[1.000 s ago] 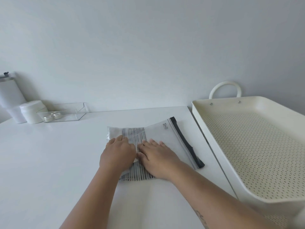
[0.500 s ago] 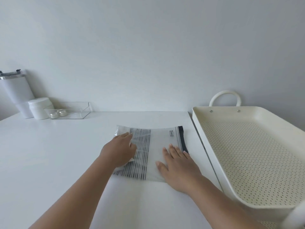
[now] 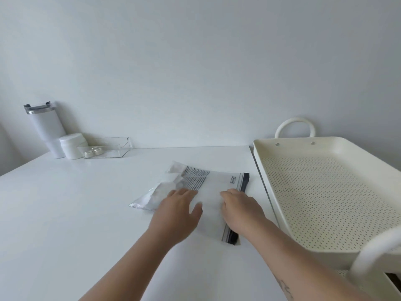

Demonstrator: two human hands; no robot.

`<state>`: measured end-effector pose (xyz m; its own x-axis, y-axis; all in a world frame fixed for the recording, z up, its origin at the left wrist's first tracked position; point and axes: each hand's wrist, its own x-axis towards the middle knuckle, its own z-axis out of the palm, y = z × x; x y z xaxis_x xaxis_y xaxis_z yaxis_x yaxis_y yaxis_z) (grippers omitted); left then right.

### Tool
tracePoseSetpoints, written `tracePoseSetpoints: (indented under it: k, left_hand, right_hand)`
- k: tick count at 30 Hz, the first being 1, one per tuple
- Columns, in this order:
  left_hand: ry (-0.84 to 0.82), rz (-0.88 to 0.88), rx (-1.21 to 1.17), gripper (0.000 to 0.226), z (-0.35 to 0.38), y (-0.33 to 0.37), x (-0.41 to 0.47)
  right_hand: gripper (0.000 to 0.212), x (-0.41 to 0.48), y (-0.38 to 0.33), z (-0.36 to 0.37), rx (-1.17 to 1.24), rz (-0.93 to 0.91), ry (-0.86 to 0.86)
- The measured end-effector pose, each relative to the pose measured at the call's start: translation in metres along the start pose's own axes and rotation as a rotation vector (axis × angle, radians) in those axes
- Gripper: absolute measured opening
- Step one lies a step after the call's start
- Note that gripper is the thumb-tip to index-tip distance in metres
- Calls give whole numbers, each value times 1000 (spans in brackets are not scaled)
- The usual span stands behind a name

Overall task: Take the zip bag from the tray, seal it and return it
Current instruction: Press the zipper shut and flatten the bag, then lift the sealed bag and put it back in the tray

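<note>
A clear zip bag [image 3: 213, 184] with a striped band and a dark zip strip along its right edge lies flat on the white table [image 3: 65, 213], just left of the cream perforated tray [image 3: 325, 205]. Its left end is puffed and crumpled. My left hand [image 3: 175, 211] rests palm down on the bag's near left part, fingers spread. My right hand [image 3: 240, 208] presses down on the bag's right part next to the dark strip, and its fingers look curled. The tray holds nothing.
At the table's back left stand a white tumbler [image 3: 46, 129] with a lid, a white jar [image 3: 71, 146] and a clear plastic box [image 3: 106, 147] with small round items. A wall runs behind. The tray has loop handles at both ends.
Both hands slid rightward along the bag, the right one reaching the zip strip. The bag's left end, uncovered, has puffed up. The camera tilted down and shifted.
</note>
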<state>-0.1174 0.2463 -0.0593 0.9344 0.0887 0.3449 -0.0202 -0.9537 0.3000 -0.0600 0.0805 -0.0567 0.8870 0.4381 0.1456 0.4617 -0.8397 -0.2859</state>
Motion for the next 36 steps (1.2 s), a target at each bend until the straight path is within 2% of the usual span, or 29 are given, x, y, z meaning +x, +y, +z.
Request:
tracePoseSetpoints:
  k: [4,6,9,12,16,19,22,24,28,36]
  left_hand:
    - [-143,-106,-51,25,0,2,-12]
    - [-181,-146,-62,28,-3,-5,-11]
    - [-198,-157,53,26,-6,-20,-5]
    - [-221,-157,137,24,-6,-32,0]
    - [-287,-206,102,27,-13,-36,-3]
    - [-195,-124,25,41,-12,-33,-20]
    - [-194,-3,-71,52,-6,-22,-43]
    - [-196,58,-56,46,-2,-17,-53]
    - [-146,105,-27,28,-7,-13,-54]
    - [-95,148,143,30,-18,-2,-60]
  right_hand:
    - [30,-10,0,0,-14,2,-40]
    - [32,-17,-2,-1,-33,-24,-52]
    - [21,-29,-8,-2,-82,-85,-52]
    - [29,-41,-19,6,-77,-167,-35]
    - [41,-45,-28,11,6,-230,-60]
    - [38,-37,-15,2,28,-208,-31]
    - [27,-32,2,-2,8,-203,-103]
    - [28,-33,6,-2,23,-214,-159]
    - [27,-35,4,-1,5,-232,-162]
    - [27,-35,-5,-2,-26,-293,-70]
